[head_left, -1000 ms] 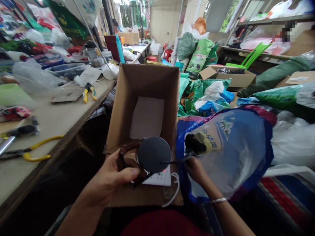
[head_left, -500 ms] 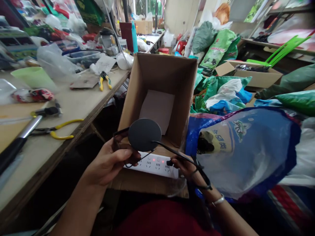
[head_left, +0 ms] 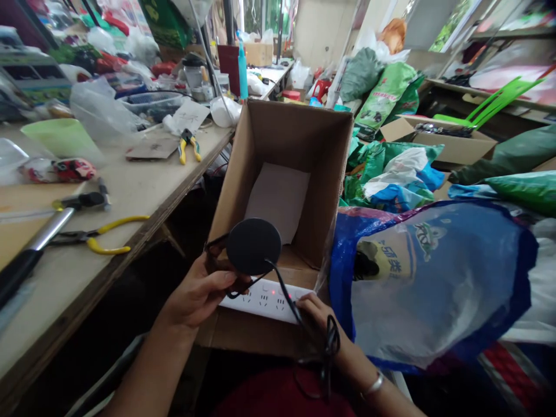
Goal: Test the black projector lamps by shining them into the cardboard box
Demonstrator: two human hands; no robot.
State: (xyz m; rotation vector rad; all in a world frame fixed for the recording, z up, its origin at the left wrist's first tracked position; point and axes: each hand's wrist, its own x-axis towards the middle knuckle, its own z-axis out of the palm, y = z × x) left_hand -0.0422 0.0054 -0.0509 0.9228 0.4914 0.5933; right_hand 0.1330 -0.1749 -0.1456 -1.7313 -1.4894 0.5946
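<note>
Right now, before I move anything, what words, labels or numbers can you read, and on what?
Blue-edged clear plastic bag: printed Chinese characters, too warped to read.
Paper note on the workbench: handwriting, too small to read.
Green sack: print too small to read.
White power strip: no readable text.

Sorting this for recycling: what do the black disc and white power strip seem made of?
The black disc looks like matte plastic, possibly rubber: dull, no shine. The white power strip looks like smooth plastic, with socket slots moulded in.
</note>
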